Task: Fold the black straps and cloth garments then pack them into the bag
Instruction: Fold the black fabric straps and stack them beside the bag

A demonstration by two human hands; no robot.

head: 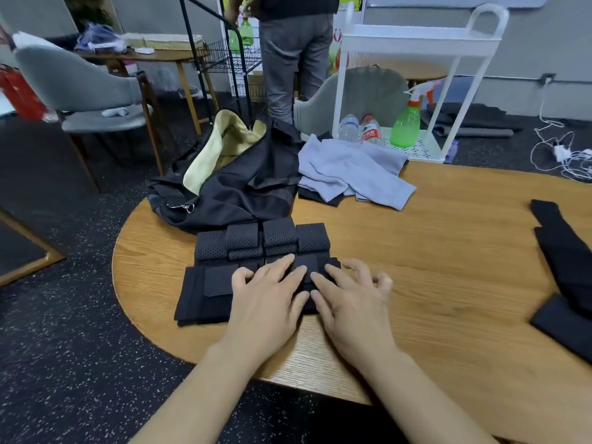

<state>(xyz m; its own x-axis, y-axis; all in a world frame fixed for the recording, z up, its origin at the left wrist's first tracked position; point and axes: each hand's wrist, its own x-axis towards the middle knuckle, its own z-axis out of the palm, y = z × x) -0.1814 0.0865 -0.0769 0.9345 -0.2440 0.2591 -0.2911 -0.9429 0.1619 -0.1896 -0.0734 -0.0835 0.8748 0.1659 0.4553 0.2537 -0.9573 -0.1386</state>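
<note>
I see the worktop [448, 251] with the open bag [230, 184] at its far left. Grey cloth [352, 169] lies right of it. Folded straps [261, 241] sit just beyond my hands, long axis left-right. My left hand [269, 299] and right hand [352, 302] press flat, fingers relaxed, on the nearest strap [205, 293]. No writing is readable.

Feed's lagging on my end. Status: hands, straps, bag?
Left hand and right hand flat, pressing folded black straps. Bag open behind them, grey garment unfolded beside it. More straps far right. Nothing blocking.
</note>
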